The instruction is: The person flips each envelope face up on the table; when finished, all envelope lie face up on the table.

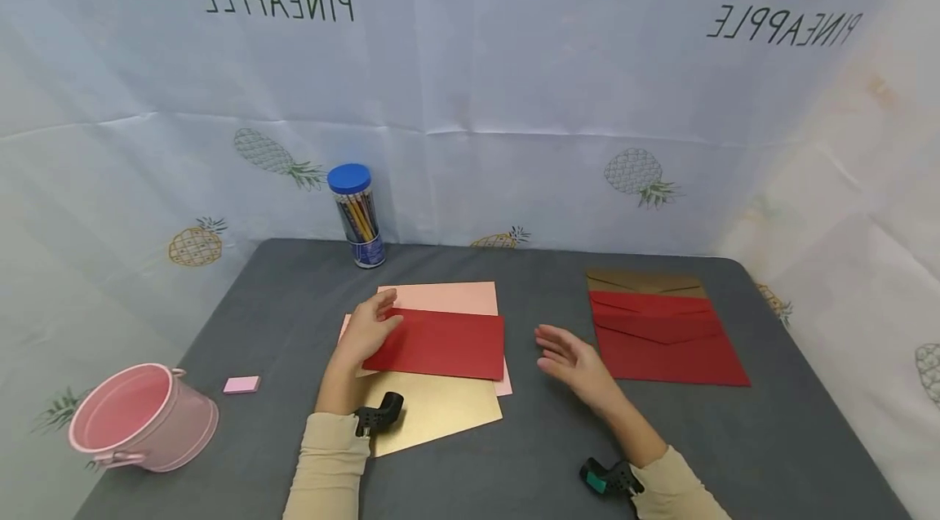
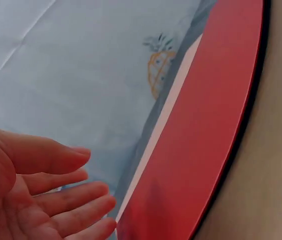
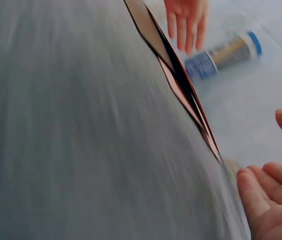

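A red envelope (image 1: 448,343), flap side hidden, lies on top of a loose pile at mid-table. Beneath it show pink envelopes (image 1: 441,295) and a gold envelope (image 1: 433,406). My left hand (image 1: 367,330) is at the red envelope's left end, fingers relaxed and thumb apart from them; the left wrist view shows its palm with nothing in it. To the right of the pile, my right hand (image 1: 573,361) hovers with loosely extended fingers, holding nothing. Beyond it lies a stack of red envelopes (image 1: 676,353) with flaps showing, over a brownish-gold envelope (image 1: 646,282).
A blue-lidded tub of pencils (image 1: 357,215) stands at the back left of the grey table (image 1: 543,455). At the left are a small pink block (image 1: 241,384) and a pink bucket (image 1: 157,426). Pineapple-print cloth (image 1: 470,79) hangs behind the table.
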Demonstrator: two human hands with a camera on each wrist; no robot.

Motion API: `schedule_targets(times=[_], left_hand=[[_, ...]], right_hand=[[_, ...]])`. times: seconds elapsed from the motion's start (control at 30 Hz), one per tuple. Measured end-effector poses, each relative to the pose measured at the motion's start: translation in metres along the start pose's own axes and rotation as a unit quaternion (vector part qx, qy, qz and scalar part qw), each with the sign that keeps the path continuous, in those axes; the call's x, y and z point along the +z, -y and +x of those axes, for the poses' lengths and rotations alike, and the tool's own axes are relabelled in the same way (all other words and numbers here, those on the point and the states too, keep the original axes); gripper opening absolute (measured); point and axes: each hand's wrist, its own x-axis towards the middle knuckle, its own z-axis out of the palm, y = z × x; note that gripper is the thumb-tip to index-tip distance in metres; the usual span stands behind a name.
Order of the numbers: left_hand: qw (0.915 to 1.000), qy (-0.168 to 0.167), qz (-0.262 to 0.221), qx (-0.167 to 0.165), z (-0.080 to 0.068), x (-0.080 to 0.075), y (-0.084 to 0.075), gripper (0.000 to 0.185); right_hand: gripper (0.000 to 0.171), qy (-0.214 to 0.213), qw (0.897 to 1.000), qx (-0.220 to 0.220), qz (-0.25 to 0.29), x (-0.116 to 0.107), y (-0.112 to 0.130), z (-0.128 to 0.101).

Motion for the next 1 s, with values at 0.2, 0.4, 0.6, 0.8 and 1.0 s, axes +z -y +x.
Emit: schedule_targets(times=[0.2, 0.4, 0.6, 0.8, 1.0], left_hand=[[0.9988, 0.015, -0.025, -0.039, -0.001, -0.016, 0.015, 0.056], [0.9975, 0.02, -0.05, -0.047, -0.003, -0.021, 0.021, 0.055], [0.9952, 0.02, -0.091, -0.031, -0.002, -0.021, 0.023, 0.053], [0.9838, 0.0, -0.177, -0.026, 0.001, -0.018, 0.025, 0.054], [0.9737, -0.035, -0.22, -0.045, 0.005, -0.009, 0.027, 0.054]], right_hand=[[0.063, 0.04, 0.997, 0.065, 0.007, 0.027, 0.002, 0.016], [0.063, 0.029, 0.995, 0.092, 0.014, 0.036, 0.001, 0.025], [0.061, -0.002, 0.994, 0.106, 0.001, 0.042, 0.002, 0.03], [0.065, -0.046, 0.993, 0.097, 0.042, 0.044, 0.002, 0.033], [0.061, -0.092, 0.988, 0.089, 0.091, 0.042, -0.002, 0.038]])
